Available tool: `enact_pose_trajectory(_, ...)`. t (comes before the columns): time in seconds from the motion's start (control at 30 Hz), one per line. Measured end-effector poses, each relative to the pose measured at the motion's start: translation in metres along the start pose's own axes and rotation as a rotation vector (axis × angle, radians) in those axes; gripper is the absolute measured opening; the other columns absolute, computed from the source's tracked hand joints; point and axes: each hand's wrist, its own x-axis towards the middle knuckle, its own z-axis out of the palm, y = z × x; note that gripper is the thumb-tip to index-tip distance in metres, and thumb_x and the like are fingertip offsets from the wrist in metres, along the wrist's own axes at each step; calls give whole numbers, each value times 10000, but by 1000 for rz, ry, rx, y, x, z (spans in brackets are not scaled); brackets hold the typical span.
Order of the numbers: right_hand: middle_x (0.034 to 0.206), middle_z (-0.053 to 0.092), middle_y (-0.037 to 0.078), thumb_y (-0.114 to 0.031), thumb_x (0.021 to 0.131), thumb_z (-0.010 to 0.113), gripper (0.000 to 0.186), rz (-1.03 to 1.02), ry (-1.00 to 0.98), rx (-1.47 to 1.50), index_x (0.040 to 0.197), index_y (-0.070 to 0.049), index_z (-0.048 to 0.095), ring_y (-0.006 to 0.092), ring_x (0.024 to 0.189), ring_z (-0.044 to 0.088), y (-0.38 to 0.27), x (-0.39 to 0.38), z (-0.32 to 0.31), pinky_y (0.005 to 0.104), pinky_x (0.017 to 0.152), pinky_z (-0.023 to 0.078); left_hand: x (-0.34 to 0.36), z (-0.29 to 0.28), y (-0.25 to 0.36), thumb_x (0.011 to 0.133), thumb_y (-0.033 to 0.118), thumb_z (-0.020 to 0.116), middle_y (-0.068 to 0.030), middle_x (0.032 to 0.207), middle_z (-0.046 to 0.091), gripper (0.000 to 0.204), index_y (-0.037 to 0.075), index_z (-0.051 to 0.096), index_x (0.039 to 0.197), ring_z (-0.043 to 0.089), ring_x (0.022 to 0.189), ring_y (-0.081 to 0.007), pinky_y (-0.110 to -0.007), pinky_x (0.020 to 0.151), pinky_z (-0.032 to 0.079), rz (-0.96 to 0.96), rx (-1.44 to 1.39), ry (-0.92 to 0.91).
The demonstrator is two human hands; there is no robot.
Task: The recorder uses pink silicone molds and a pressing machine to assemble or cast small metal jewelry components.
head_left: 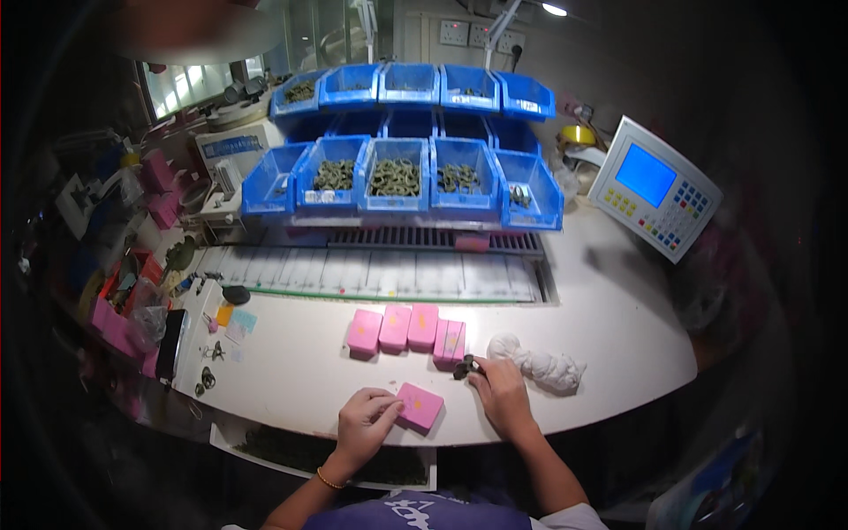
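My left hand (365, 426) is closed at the left edge of a pink block (421, 408) near the table's front, thumb and forefinger pinched on its side. The block bears a small yellowish mark. My right hand (502, 397) is closed with a small dark green piece (465, 366) between thumb and fingers; its exact shape is partly hidden by the fingertips. Just beyond stands a row of several pink blocks (423, 327); the rightmost block (449, 341) has lines across its top and sits close to the green piece. A twisted white cloth (546, 364) lies right of my right hand.
Blue bins (394, 181) with dark green pieces stand in tiers at the back. A keypad panel with a blue screen (647, 175) tilts at the right. Before the bins lies a white lined strip (389, 272). Loose green pieces (207, 380) and papers (240, 327) are at left.
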Motion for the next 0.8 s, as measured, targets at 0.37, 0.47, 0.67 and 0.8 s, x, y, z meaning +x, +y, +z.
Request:
enact_pose_trajectory(0.37,885,618,99,-110,830,743,229,45,13,-38,1036,-25,688,293,854,588,7,-6,11,405,765,475,11,0,-15,837,90,754,-117,890,701,98,19,755,906,677,777,-229,-319,675,542,110,8,-27)
enact_pose_trajectory(0.47,876,638,117,-102,821,762,229,75,-36,-27,1025,-19,699,301,853,608,-8,-3,5,412,763,488,10,-2,-14,837,94,757,-109,885,701,104,20,754,910,670,748,-222,-314,656,536,87,8,-49)
enact_pose_trajectory(0.67,853,645,118,-80,798,781,223,45,17,-18,1003,-34,704,298,798,627,-13,-5,14,400,724,504,4,-4,-15,839,98,757,-106,867,699,107,21,753,915,658,716,-214,-310,640,531,120,16,-60)
enact_pose_trajectory(0.8,851,640,106,-89,832,745,168,69,51,26,983,-44,684,299,802,622,-6,-6,16,405,688,503,9,-2,-12,835,93,759,-108,858,699,105,21,752,911,655,711,-223,-315,638,526,115,21,-67)
